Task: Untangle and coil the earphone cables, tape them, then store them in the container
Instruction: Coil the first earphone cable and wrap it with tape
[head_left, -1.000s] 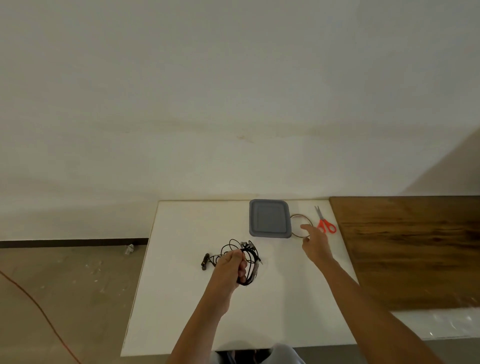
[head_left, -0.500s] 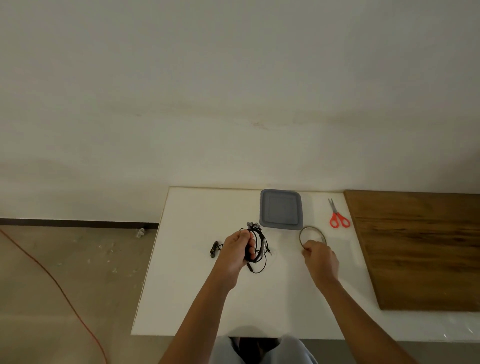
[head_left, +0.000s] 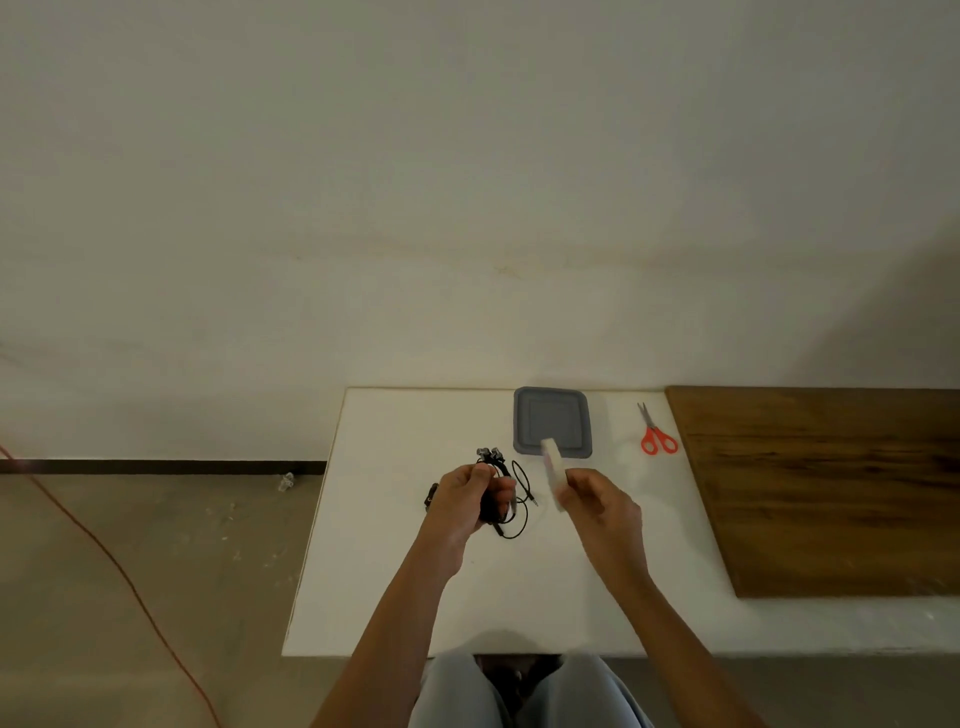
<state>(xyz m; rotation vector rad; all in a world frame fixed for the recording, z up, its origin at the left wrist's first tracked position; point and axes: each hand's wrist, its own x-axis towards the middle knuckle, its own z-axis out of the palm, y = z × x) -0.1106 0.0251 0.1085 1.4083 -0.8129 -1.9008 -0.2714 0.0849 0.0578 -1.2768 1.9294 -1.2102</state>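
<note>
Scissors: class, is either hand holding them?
No, the scissors lie on the white table right of the grey container, while the left hand grips the earphone cables and the right hand holds the tape roll.

White table (head_left: 363, 571) against plain wall (head_left: 467, 182), concrete floor (head_left: 130, 597).

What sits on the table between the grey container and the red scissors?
Nothing. In the head view, the stretch of white table between the container and the scissors is bare.

A wooden board (head_left: 831, 488) is laid on the table's (head_left: 395, 597) right part. An orange cable (head_left: 111, 564) is seen across the floor (head_left: 208, 561).
</note>
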